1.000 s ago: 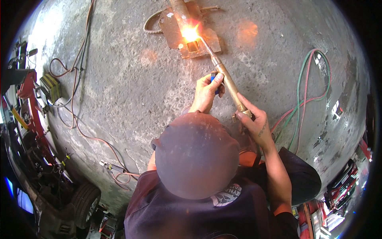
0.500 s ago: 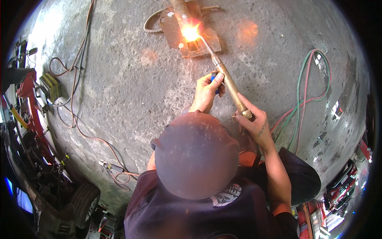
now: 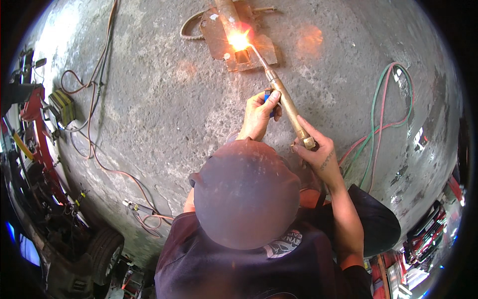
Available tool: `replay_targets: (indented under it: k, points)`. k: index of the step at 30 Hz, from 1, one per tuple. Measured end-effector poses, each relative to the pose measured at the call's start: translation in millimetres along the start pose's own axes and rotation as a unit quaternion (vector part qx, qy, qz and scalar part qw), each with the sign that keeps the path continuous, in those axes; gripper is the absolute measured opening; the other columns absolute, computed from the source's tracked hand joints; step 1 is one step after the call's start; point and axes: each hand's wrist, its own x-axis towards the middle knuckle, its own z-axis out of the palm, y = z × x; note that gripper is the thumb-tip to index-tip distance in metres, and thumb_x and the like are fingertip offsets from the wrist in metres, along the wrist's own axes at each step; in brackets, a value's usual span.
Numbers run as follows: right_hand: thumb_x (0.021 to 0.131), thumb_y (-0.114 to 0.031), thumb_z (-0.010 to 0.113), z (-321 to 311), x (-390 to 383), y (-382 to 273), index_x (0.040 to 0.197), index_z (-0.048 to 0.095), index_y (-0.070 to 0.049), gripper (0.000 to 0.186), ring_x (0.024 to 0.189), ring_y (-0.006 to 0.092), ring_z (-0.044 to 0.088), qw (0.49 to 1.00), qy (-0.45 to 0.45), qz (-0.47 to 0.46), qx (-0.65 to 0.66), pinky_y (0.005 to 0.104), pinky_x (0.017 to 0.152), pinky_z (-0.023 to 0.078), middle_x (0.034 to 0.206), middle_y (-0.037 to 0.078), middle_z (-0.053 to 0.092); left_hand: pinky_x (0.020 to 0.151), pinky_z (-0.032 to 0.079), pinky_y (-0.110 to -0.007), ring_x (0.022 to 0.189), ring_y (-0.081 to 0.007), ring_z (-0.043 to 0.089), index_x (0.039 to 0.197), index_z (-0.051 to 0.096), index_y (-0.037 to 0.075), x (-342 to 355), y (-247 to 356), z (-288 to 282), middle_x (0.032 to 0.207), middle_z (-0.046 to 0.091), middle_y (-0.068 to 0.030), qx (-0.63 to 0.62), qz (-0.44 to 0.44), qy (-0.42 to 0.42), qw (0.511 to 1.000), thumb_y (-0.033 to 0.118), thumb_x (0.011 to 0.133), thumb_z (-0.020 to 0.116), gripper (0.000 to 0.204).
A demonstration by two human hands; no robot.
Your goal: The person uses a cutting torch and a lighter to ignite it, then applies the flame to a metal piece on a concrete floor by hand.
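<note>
Torch (image 3: 287,101) unmoved, glare (image 3: 239,40) over plate (image 3: 212,36)

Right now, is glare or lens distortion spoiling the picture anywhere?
Head view: the torch flame burns out to white, hiding the spot it strikes; orange flare tints the concrete floor nearby. Head view: fisheye bends things toward the rim, and the corners are black. Head view: the brass torch reads clearly.
</note>
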Motion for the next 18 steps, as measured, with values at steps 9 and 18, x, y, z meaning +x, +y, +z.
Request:
replay_targets:
  k: [9,18]
  points:
    - [0.086,-0.001,0.073,-0.1,0.8,-0.2,0.149,0.056,-0.011,0.066,0.084,0.005,0.054,1.0,0.004,-0.022,-0.02,0.0212,0.076,0.047,0.097,-0.004,0.061,0.055,0.043,-0.026,0.06,-0.0095,0.055,0.092,0.067,0.005,2.2,-1.2,-1.2,0.07,0.063,-0.0019,0.004,-0.004,0.001,1.0,0.032,0.102,0.067,0.029]
    - [0.086,-0.001,0.073,-0.4,-0.1,-4.5,0.149,0.057,-0.012,0.066,0.079,0.0042,0.053,1.0,-0.001,-0.011,-0.016,0.0211,0.07,0.046,0.093,-0.005,0.06,0.056,0.043,-0.026,0.062,-0.0091,0.056,0.094,0.068,0.005,0.2,3.5,0.0,0.073,0.063,-0.0006,-0.004,-0.007,0.001,1.0,0.03,0.102,0.068,0.026]
